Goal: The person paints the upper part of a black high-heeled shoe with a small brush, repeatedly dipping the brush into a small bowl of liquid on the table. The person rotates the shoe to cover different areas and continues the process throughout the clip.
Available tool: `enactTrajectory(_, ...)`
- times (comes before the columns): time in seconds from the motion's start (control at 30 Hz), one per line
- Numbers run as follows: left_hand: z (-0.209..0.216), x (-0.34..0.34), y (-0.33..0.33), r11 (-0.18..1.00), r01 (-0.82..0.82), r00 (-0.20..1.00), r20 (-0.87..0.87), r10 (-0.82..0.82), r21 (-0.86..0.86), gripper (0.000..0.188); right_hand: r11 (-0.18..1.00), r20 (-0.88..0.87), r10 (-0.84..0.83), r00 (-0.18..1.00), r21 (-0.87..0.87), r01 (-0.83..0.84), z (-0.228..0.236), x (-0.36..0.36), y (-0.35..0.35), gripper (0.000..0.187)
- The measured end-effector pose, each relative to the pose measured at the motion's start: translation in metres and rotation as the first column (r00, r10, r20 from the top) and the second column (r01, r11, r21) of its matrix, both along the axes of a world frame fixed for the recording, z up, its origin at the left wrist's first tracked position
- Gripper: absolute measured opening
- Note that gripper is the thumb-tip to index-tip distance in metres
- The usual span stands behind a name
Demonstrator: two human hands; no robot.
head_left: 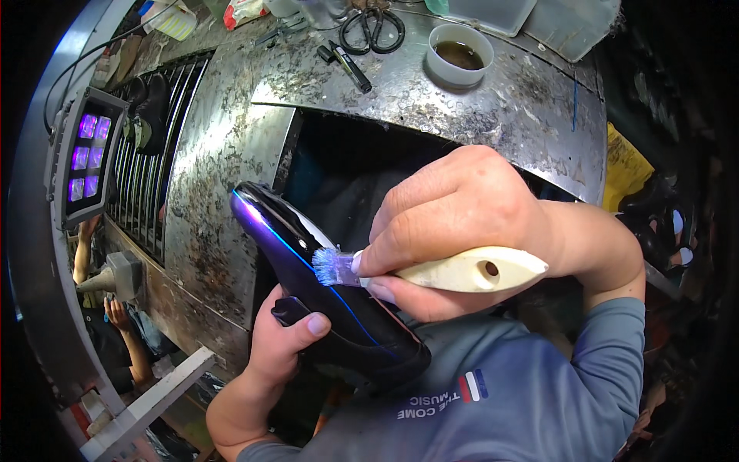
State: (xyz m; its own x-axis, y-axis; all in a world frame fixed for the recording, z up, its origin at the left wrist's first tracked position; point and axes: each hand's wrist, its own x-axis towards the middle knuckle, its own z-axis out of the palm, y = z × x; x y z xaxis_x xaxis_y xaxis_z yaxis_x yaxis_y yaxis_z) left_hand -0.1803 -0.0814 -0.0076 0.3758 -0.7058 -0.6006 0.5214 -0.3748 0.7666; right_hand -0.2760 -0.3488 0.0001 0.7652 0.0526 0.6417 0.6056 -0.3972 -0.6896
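My left hand (pixel 289 335) grips a glossy black shoe (pixel 285 266) from below, its thumb lying over the side. The shoe is tilted, with its rounded end up and to the left. A thin glowing blue line runs along its edge. In my right hand (pixel 462 212) is a brush with a cream handle (pixel 462 271), pinched near the bristles between thumb and fingers. Its bluish bristles (pixel 331 266) touch the shoe at that line, around the middle of its length. The shoe's underside is partly hidden.
A violet-lit lamp (pixel 88 158) stands at left, beside a barred rack (pixel 138 177) holding dark shoes. On the stained metal bench lie a white cup (pixel 454 75) of brown liquid, black scissors (pixel 372 32) and a marker pen (pixel 350 68). Another person's hand (pixel 117 314) shows at lower left.
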Motion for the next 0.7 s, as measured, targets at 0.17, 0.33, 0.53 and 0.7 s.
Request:
enactTrajectory(0.17, 0.002, -0.001, -0.002, 0.995, -0.080, 0.994, -0.079, 0.075, -0.064, 0.069, 1.000, -0.032, 0.030, 0.999, 0.010, -0.030, -0.005, -0.001, 0.002, 0.013)
enactTrajectory(0.33, 0.005, -0.004, -0.004, 0.990, -0.129, 0.989, -0.080, 0.124, -0.051, 0.067, 0.998, -0.075, 0.059, 0.995, 0.022, -0.058, -0.006, -0.006, 0.005, 0.012)
enactTrajectory(0.53, -0.004, -0.002, -0.002, 0.983, -0.173, 0.982, -0.091, 0.168, -0.056, 0.066, 0.996, -0.123, 0.090, 0.988, -0.001, -0.091, -0.005, -0.013, 0.005, 0.012)
enactTrajectory(0.7, -0.025, -0.001, 0.020, 0.977, -0.201, 0.974, -0.122, 0.191, -0.076, 0.067, 0.975, -0.031, -0.205, 0.978, -0.092, 0.201, 0.002, -0.007, -0.048, 0.018)
